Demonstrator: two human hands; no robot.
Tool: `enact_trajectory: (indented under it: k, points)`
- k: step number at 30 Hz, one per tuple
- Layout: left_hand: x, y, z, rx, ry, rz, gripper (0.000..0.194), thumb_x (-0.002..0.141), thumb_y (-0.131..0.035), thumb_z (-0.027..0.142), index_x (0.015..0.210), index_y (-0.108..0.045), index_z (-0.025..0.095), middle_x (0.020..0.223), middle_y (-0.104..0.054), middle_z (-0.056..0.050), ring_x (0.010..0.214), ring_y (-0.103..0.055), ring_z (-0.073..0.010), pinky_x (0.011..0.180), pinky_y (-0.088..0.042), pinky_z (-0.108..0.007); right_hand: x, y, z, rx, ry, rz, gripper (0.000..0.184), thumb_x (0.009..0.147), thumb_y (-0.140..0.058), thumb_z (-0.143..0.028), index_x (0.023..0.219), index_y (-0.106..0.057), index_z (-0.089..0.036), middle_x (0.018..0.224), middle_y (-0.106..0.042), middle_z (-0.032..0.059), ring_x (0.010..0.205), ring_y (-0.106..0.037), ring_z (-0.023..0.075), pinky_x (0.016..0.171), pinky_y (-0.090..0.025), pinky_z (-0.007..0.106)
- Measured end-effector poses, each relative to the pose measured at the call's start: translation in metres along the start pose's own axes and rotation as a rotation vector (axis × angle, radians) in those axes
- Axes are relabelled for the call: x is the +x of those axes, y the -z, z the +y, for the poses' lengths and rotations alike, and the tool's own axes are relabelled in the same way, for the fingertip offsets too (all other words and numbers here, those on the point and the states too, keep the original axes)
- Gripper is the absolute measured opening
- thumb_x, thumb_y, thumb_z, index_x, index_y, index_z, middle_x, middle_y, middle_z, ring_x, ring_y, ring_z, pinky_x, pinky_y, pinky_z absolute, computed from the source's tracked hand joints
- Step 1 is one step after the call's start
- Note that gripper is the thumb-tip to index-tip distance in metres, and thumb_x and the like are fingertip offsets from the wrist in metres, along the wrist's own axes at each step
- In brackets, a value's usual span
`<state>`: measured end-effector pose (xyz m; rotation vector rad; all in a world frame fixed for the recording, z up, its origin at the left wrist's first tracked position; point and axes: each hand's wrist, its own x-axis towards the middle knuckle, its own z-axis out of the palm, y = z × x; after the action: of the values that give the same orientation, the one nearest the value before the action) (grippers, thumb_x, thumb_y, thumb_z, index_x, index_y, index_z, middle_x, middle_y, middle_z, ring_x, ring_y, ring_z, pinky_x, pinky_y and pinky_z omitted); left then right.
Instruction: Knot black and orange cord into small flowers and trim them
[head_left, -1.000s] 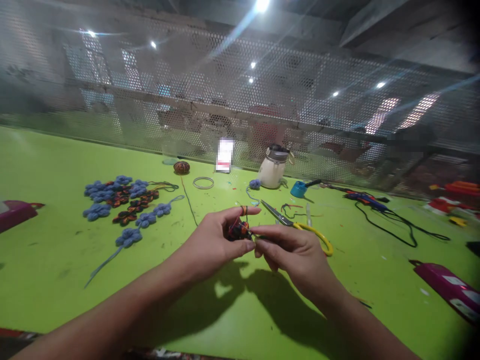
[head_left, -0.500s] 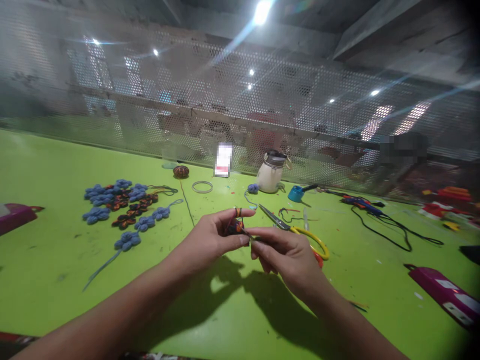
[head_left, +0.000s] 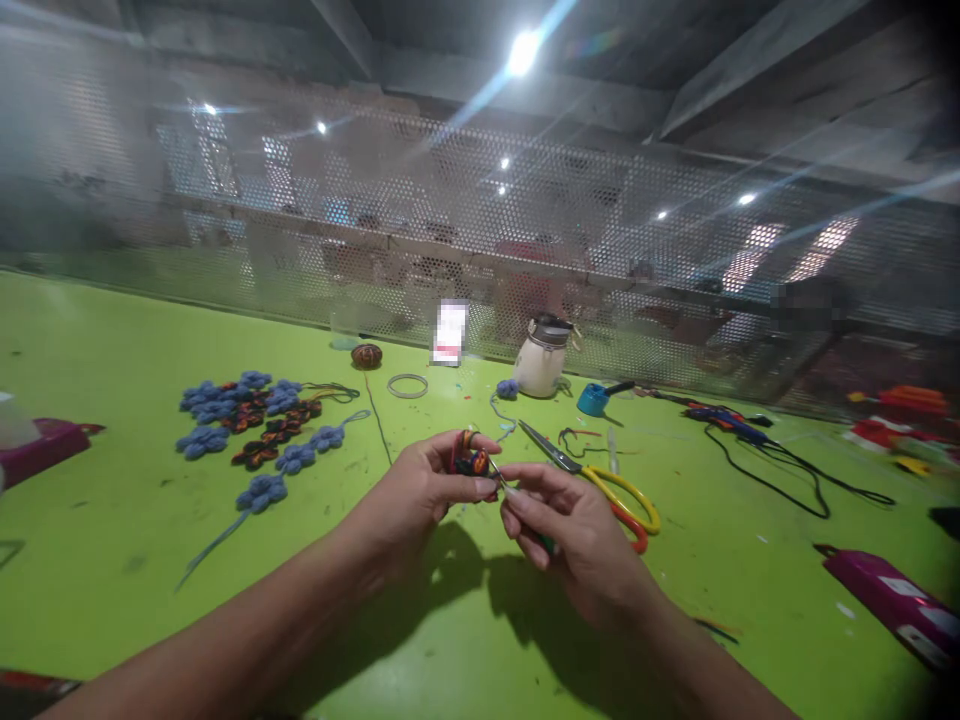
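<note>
Between the thumb and fingers of my left hand [head_left: 427,478] is a small dark, orange-flecked crochet piece [head_left: 472,463], its yarn wound round my raised index finger. My right hand [head_left: 574,515] pinches a thin metal crochet hook [head_left: 501,474]; a bit of its green handle shows below the fingers. The hook's tip meets the crochet piece, but the stitch itself is too small to make out. A variegated yarn ball [head_left: 367,356] lies farther back, its strand running toward my left hand. Scissors [head_left: 581,466] with yellow and orange handles lie just beyond my right hand.
Blue and dark crocheted flowers [head_left: 260,493] lie in a group on the left of the green table [head_left: 360,640]. Toward the back are a metal ring [head_left: 407,386], a lit phone [head_left: 449,335], a pale jar [head_left: 539,365] and a blue pot [head_left: 592,400]. Purple power strips [head_left: 892,600] flank the table.
My left index finger has curled inward over the crochet piece. My right hand has tilted, so the hook and its green handle show more. The whole view has shifted slightly downward.
</note>
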<state>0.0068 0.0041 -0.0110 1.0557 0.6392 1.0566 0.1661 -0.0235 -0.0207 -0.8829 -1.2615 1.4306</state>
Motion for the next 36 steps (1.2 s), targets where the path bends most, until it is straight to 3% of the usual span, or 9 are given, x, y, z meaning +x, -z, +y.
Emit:
enact_trajectory:
  k: [7,13,21,27,33,36]
  points:
    - [0.0000,-0.0003,0.0037,-0.097,0.014,-0.049,0.023,0.062,-0.068,0.005,0.080,-0.058,0.015,0.070,-0.058,0.002,0.066,-0.055,-0.0092,0.069,-0.040,-0.023,0.0012,0.0054,0.0036,-0.043,0.055,0.004,0.028,0.076,-0.064,-0.028,0.102,-0.062,-0.018,0.057,-0.054,-0.0028,0.041,-0.037,0.0048,0.038,-0.024,0.018]
    - [0.0024,0.0031,-0.0005,-0.124,0.017,-0.087,0.036,0.063,-0.070,0.008,0.097,-0.062,0.017,0.078,-0.063,-0.001,0.073,-0.058,-0.0104,0.075,-0.041,-0.024,0.0019,0.0044,0.0037,-0.050,0.074,0.023,0.029,0.077,-0.064,-0.029,0.103,-0.062,-0.018,0.059,-0.054,-0.0025,0.042,-0.038,0.0049,0.038,-0.024,0.019]
    - [0.0054,0.0020,-0.0031,-0.064,-0.030,-0.058,0.034,0.061,-0.072,0.008,0.094,-0.066,0.014,0.078,-0.064,-0.002,0.074,-0.056,-0.0114,0.078,-0.040,-0.025,-0.0005,-0.0007,0.0015,-0.032,0.049,0.063,0.028,0.076,-0.064,-0.028,0.103,-0.063,-0.020,0.058,-0.051,-0.0041,0.043,-0.036,0.0043,0.041,-0.024,0.018]
    - [0.0026,0.0045,0.0016,-0.087,0.019,-0.108,0.032,0.066,-0.058,0.009,0.097,-0.066,0.012,0.088,-0.067,-0.007,0.083,-0.057,-0.0169,0.080,-0.039,-0.030,0.0027,0.0062,0.0001,-0.069,0.039,0.048,0.027,0.076,-0.063,-0.026,0.102,-0.064,-0.019,0.056,-0.050,-0.0037,0.044,-0.036,0.0049,0.040,-0.021,0.019]
    - [0.0021,0.0084,0.0022,-0.174,-0.012,-0.042,0.020,0.069,-0.050,0.016,0.075,-0.069,0.012,0.100,-0.066,-0.008,0.079,-0.058,-0.0175,0.079,-0.041,-0.033,0.0043,0.0060,0.0030,-0.107,0.029,0.020,0.027,0.078,-0.062,-0.027,0.104,-0.063,-0.020,0.056,-0.050,-0.0041,0.042,-0.035,0.0041,0.039,-0.021,0.019]
    - [0.0034,0.0077,0.0020,-0.129,-0.014,-0.046,0.020,0.070,-0.052,0.017,0.080,-0.069,0.013,0.093,-0.067,-0.008,0.079,-0.058,-0.0174,0.079,-0.040,-0.033,0.0040,0.0066,0.0040,-0.120,0.032,0.008,0.027,0.078,-0.061,-0.027,0.105,-0.062,-0.020,0.056,-0.050,-0.0043,0.042,-0.036,0.0041,0.039,-0.022,0.019]
